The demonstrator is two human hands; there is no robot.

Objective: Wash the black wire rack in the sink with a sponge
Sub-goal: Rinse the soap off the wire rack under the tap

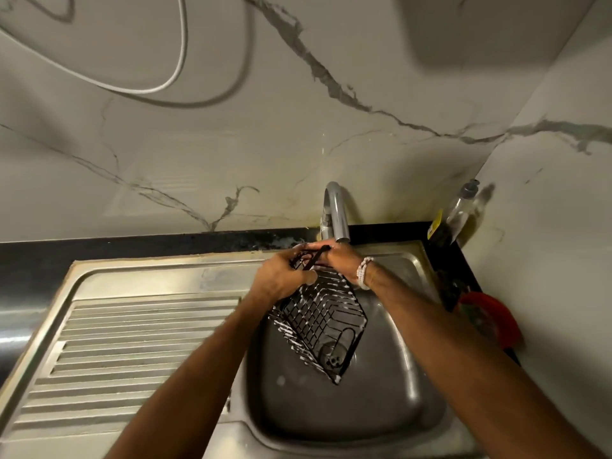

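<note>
Over the sink [414, 409], both hands' fingers [303, 276] grip the soapy rack's [323, 318] upper end.

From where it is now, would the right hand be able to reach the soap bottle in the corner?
Probably yes. The right hand is gripping the wire rack under the tap; once it lets go, nothing visible stands between it and the soap bottle.

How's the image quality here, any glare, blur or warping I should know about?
Head view: dim, warm light; glare streaks on the draining board; wide-angle bending at the edges; both hands, left hand and right hand, and the black wire rack are slightly soft.
</note>
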